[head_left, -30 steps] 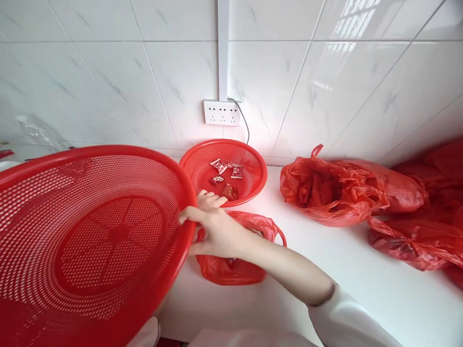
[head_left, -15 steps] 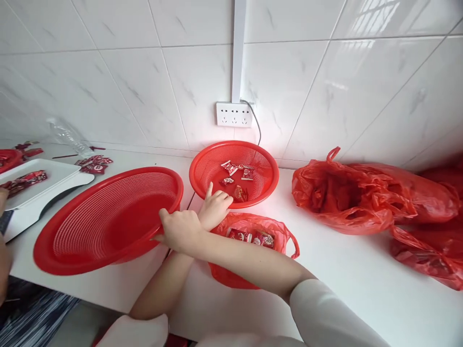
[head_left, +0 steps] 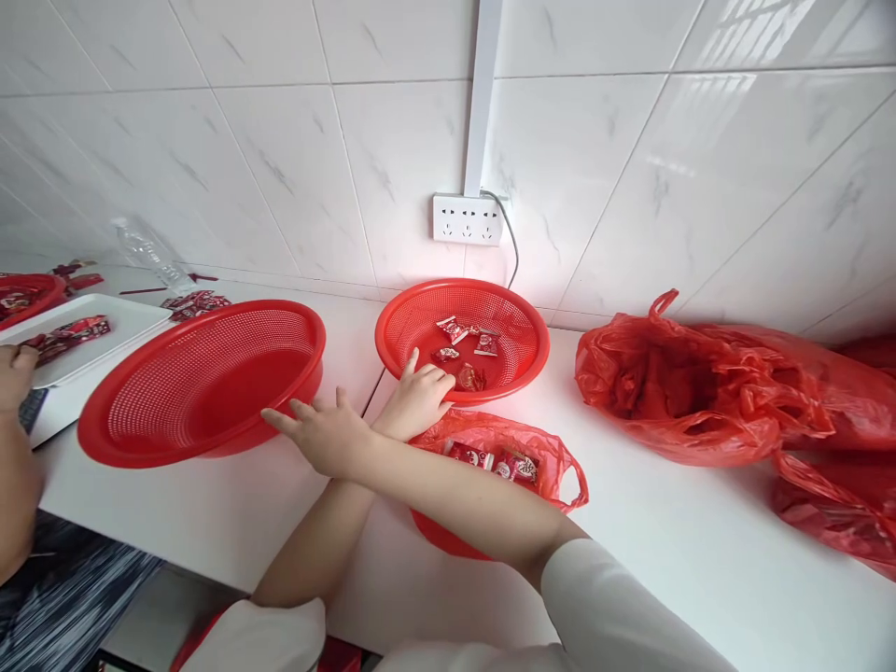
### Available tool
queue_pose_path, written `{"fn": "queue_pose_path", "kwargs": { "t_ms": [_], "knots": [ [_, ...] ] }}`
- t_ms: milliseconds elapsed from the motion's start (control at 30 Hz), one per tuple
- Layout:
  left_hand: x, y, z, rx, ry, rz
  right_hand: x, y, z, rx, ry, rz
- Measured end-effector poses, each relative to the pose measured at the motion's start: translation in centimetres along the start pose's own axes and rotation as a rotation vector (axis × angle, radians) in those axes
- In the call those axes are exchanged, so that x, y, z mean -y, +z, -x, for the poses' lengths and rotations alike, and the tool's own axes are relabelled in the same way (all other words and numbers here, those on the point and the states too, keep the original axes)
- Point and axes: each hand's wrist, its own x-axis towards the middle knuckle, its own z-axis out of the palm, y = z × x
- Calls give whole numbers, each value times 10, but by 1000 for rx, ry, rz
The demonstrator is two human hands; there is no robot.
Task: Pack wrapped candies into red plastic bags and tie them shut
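Note:
My arms are crossed over a white counter [head_left: 672,551]. My right hand [head_left: 322,434] lies open, fingers spread, just off the near rim of a large empty red mesh basket [head_left: 203,378] resting on the counter. My left hand [head_left: 418,399] curls its fingers over the front rim of a small red mesh basket [head_left: 514,322] that holds several wrapped candies [head_left: 458,341]. Below my forearms lies an open red plastic bag [head_left: 490,457] with more red candy packets inside.
A heap of red plastic bags [head_left: 707,387] covers the right side. At the left stand a scale with a white tray [head_left: 84,341] of candies and a clear bottle [head_left: 147,254]; another person's hand [head_left: 14,373] is there. A wall socket [head_left: 468,219] sits behind.
The large basket came down from in front of the camera onto the counter at the left. My right hand let go of its rim and opened. My left hand stayed at the small basket.

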Motion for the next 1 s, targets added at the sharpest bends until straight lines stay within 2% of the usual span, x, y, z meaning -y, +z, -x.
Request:
{"fn": "queue_pose_path", "kwargs": {
  "t_ms": [133, 233, 300, 367, 400, 467, 533, 567, 633, 733, 867, 933, 1000],
  "knots": [
    [2, -5, -1, 38, -8, 124, -5, -23, 36, -171, -149, -107],
    [2, -22, 1, 58, -26, 251, -14, -50, 93, -289, -303, -221],
    [-1, -41, 7, 17, -81, 289, -24, -64, 139, -339, -332, -300],
    [-7, -63, 15, -65, -167, 271, -38, -70, 186, -317, -212, -361],
    [-11, -73, 20, -107, -211, 243, -45, -69, 209, -284, -100, -355],
    [-22, -91, 30, -101, -293, 197, -62, -59, 249, -158, 239, -272],
    [-35, -101, 37, 28, -336, 176, -77, -42, 281, -44, 684, -133],
    [-41, -103, 39, 113, -344, 171, -84, -33, 293, 11, 858, -74],
    [-53, -103, 40, 267, -369, 147, -91, -16, 312, 91, 1075, -28],
    [-63, -94, 40, 382, -467, 78, -92, 0, 328, 112, 1139, -143],
    [-59, -80, 56, 469, -557, 142, -86, 0, 339, 16, 986, -431],
    [-54, -76, 69, 444, -580, 256, -87, -11, 343, 4, 903, -583],
    [-50, -77, 81, 351, -641, 418, -93, -30, 348, 16, 845, -732]
  ]
}}
